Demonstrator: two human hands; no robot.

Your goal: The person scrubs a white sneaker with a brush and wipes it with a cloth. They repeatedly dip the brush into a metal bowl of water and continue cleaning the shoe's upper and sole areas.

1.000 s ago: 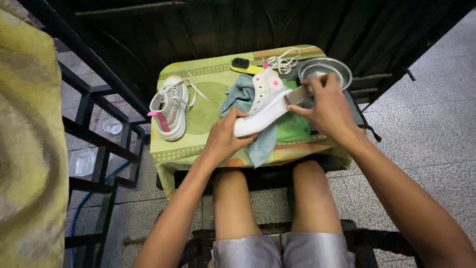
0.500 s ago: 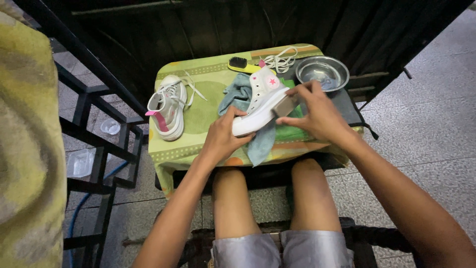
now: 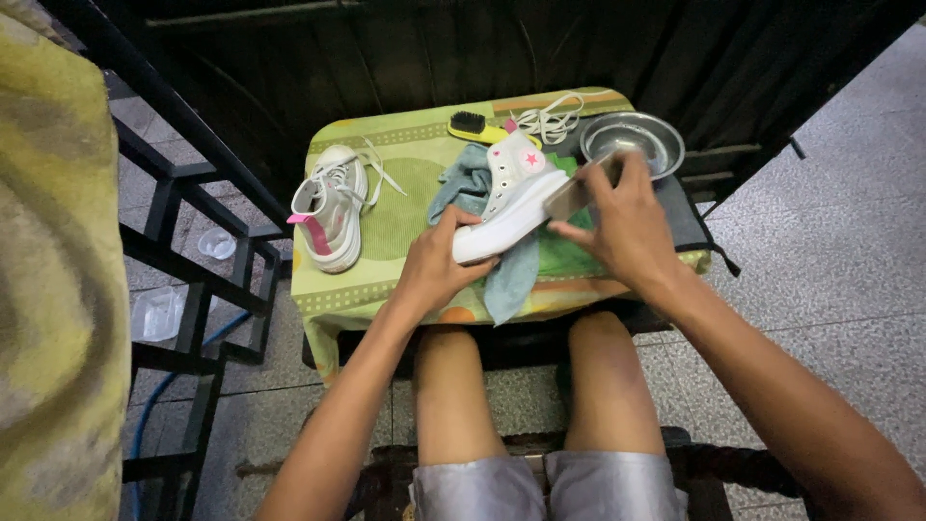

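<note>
Gripping the toe end of a white high-top shoe (image 3: pixel 511 198) with left hand (image 3: pixel 436 265), fingers (image 3: pixel 461 224) curled and clamped on the sole edge; shoe tilted on its side, laceless, at centre of table, heel toward 1 o'clock. Right hand (image 3: pixel 625 227) closed around a flat greyish block (image 3: pixel 571 198), fingers together on it, block touching the sole sidewall at 3 o'clock of the shoe. Blue-grey cloth (image 3: pixel 477 193) lying under the shoe, one corner hanging over the near table edge at 6 o'clock. Loose white laces (image 3: pixel 550 121) at 12 o'clock, just beside a yellow brush (image 3: pixel 473 125) with dark bristles. Metal bowl (image 3: pixel 632 140) at 2 o'clock, contents not discernible. Second shoe (image 3: pixel 328 207) at 9 o'clock, well apart, still laced, untouched. Small table with green patterned cover (image 3: pixel 386 289). Judged: laces off one shoe, sole cleaning mid-way; uppers, second shoe and relacing apparently remaining.
</note>
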